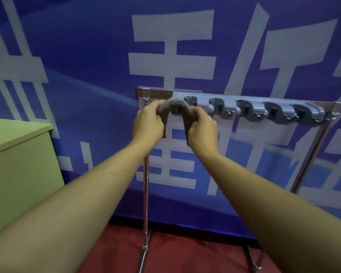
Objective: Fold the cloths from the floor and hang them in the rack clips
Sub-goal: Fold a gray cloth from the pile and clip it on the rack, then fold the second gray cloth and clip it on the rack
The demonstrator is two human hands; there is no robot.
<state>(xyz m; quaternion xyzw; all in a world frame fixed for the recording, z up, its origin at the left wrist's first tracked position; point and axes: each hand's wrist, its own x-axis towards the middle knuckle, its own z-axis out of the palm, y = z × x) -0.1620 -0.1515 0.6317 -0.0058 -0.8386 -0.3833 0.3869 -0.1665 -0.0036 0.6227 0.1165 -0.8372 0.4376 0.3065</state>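
Observation:
A folded grey-brown cloth [175, 106] arches over the leftmost clip of the grey clip rail [250, 110] on the metal rack [146, 174]. My left hand [149, 123] grips the cloth's left end and my right hand [202, 128] grips its right end, both pulling the ends downward. The clip under the cloth is mostly hidden. Several other grey clips [222, 109] to the right hold nothing.
A blue banner [87, 66] with large white characters hangs right behind the rack. A pale green cabinet [18, 154] stands at the left. Red carpet [195, 257] covers the floor around the rack's chrome legs [307, 160].

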